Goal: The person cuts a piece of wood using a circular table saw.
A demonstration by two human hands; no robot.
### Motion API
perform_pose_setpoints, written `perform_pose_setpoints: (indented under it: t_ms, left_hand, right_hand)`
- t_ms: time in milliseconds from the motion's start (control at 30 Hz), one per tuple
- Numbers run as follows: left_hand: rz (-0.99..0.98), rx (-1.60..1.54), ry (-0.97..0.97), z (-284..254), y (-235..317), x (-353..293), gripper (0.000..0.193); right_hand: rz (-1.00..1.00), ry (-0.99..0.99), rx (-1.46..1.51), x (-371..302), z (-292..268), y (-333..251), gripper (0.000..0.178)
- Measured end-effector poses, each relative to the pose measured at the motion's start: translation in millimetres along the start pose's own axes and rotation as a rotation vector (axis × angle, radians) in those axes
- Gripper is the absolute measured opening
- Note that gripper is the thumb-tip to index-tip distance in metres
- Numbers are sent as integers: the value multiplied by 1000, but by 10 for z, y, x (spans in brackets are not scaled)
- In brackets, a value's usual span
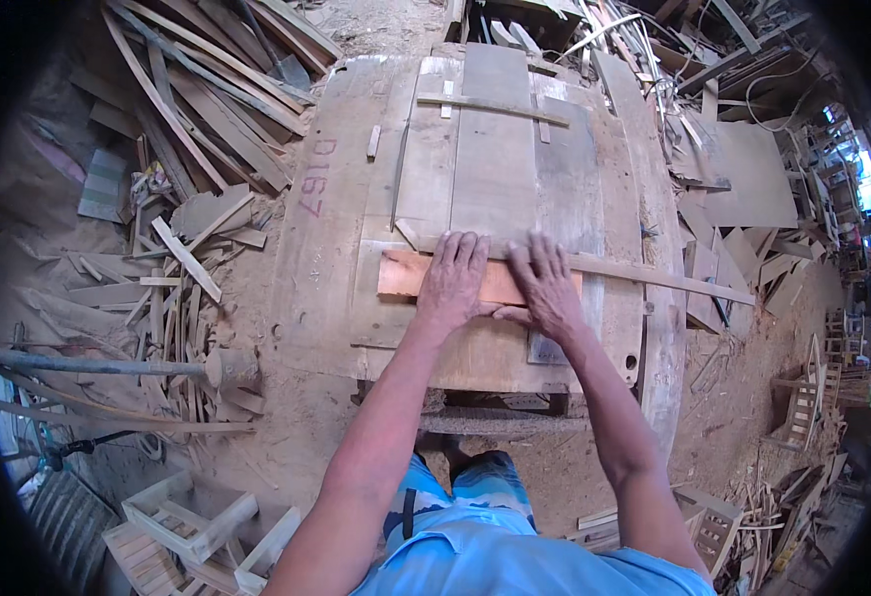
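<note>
A short reddish-orange wooden board point(401, 275) lies crosswise on the worktable point(336, 298). Both palms rest over it, the fingers reaching across its far edge and the thumbs meeting at its near edge. My left hand point(451, 280) grips the board left of its middle. Toward its right end my right hand point(547, 286) does the same, its fingertips slightly blurred. A long, thin wooden strip point(664, 278) runs along the far side of the board, under or against the fingers, and sticks out past the table's right side. How the fingertips touch it is hard to see.
Farther up the table lie a grey-brown panel point(497, 159), a thin crosswise stick point(490, 107) and small wood pieces. Scrap wood point(207, 89) is heaped at the left. More boards point(738, 174) lean at the right. Wooden crates point(192, 521) stand at the lower left.
</note>
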State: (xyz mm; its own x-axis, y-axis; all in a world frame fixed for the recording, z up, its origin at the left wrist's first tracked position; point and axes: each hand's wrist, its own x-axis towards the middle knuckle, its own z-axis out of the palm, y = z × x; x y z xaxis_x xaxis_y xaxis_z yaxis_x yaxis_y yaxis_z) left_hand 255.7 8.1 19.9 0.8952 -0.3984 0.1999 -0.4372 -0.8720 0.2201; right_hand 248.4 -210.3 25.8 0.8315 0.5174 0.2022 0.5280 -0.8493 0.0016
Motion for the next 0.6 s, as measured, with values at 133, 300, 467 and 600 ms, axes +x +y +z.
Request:
perform_pose_setpoints:
  t_ms: [133,300,467,600]
  left_hand:
    - [-7,-117,-75,-92,-5,29,123]
    - [-146,-205,-31,-65,139,275,72]
    - [-159,-294,174,38,72,372,27]
    - [-127,-238,136,63,-24,381,23]
  right_hand:
    - [-43,-140,93,77,40,130,108]
    - [-80,-39,154,112,-16,143,103]
    - [-35,-192,166,147,-59,139,107]
    - [-42,-115,191,139,-37,126,109]
